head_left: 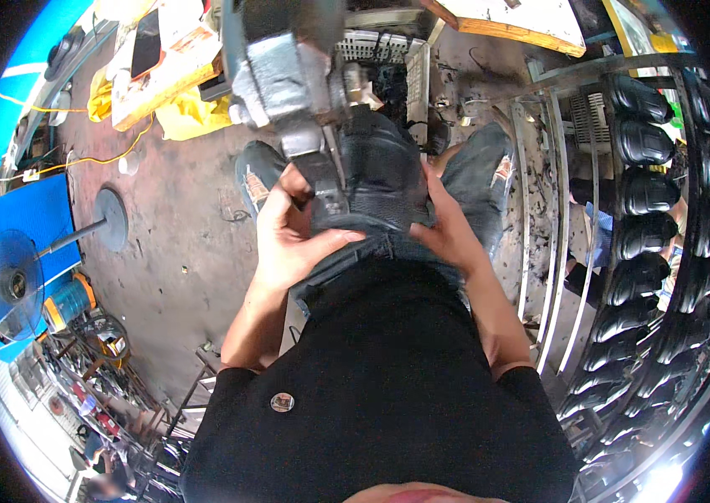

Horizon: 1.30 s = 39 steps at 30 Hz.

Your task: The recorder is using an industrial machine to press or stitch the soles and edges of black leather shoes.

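A black shoe (384,168) with a textured lower part is held close to my lap, under a grey metal machine head (284,88). My left hand (288,247) is closed on its left side, thumb pointing inward along the near edge; some of its fingers are hidden behind the machine's lower arm. On the other side my right hand (449,228) grips the shoe, thumb at the near edge and fingers along the side. The machine's narrow metal foot (321,180) comes down at the shoe's left part; whether it touches cannot be made out.
Metal racks with rows of black shoes (646,191) stand to the right. Beyond the machine are a plastic crate (418,92) and a wood-edged table (522,29). At left, a worktop holds a phone (146,44), a yellow cable crosses the floor, and a standing fan (15,283) lies farther out.
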Each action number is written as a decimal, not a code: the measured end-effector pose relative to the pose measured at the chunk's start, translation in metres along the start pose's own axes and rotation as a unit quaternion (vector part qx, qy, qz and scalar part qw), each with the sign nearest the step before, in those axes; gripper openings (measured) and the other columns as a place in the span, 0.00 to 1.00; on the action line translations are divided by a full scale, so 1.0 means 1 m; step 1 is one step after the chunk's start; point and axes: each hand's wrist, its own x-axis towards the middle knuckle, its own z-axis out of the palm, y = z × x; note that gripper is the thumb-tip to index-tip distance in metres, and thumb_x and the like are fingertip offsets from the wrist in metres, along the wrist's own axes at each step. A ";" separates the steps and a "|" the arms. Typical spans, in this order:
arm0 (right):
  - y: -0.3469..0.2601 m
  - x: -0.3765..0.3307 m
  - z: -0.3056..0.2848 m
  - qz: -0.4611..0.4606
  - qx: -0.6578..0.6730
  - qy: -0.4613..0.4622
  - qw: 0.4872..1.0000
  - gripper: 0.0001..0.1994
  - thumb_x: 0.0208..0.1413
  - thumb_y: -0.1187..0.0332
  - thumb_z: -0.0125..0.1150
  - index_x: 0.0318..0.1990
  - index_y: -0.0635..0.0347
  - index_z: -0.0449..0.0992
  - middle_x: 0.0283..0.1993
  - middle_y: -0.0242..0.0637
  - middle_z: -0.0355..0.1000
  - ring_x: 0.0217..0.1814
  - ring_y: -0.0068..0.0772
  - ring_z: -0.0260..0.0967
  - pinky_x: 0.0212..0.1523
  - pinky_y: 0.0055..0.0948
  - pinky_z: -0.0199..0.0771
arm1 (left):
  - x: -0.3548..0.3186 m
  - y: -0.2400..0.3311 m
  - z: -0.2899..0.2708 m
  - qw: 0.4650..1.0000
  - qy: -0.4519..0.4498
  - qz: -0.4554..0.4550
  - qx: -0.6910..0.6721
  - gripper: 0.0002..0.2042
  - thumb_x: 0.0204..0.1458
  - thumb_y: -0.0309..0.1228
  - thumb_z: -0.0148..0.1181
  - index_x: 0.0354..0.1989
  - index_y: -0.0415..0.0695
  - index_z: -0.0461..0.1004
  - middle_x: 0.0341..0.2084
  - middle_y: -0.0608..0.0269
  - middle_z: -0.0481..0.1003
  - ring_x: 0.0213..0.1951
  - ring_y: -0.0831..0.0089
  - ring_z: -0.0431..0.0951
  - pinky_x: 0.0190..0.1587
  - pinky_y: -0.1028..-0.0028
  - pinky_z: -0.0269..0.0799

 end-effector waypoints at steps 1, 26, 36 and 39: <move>0.001 0.000 -0.004 0.002 0.000 0.004 1.000 0.54 0.47 0.72 0.77 0.79 0.58 0.46 0.77 0.47 0.56 0.78 0.47 0.55 0.76 0.39 0.55 | -0.002 -0.002 -0.002 1.000 0.004 0.002 -0.003 0.39 0.37 0.13 0.78 0.63 0.36 0.69 0.60 0.55 0.72 0.63 0.62 0.71 0.68 0.62 0.65; -0.082 -0.002 -0.115 -0.254 -0.091 0.335 0.903 0.51 0.59 0.22 0.35 0.61 0.67 0.71 0.59 0.59 0.73 0.62 0.53 0.71 0.65 0.54 0.65 | -0.019 -0.003 0.005 0.971 0.034 -0.201 -0.121 0.40 0.51 0.41 0.68 0.71 0.37 0.57 0.58 0.55 0.71 0.57 0.62 0.74 0.58 0.62 0.71; -0.095 -0.075 -0.136 -0.209 0.396 0.399 0.800 0.54 0.57 0.19 0.24 0.80 0.51 0.45 0.80 0.54 0.48 0.82 0.53 0.44 0.80 0.55 0.32 | -0.023 -0.091 0.046 0.927 -0.267 0.036 0.262 0.51 0.37 0.26 0.80 0.72 0.43 0.55 0.73 0.40 0.57 0.74 0.50 0.58 0.74 0.53 0.54; -0.117 -0.124 -0.137 -0.231 0.357 0.419 0.802 0.56 0.55 0.18 0.23 0.79 0.52 0.46 0.79 0.55 0.51 0.82 0.53 0.46 0.79 0.54 0.34 | -0.020 -0.110 0.077 0.928 -0.290 0.205 0.110 0.49 0.40 0.26 0.78 0.73 0.45 0.55 0.72 0.38 0.57 0.73 0.44 0.58 0.74 0.50 0.53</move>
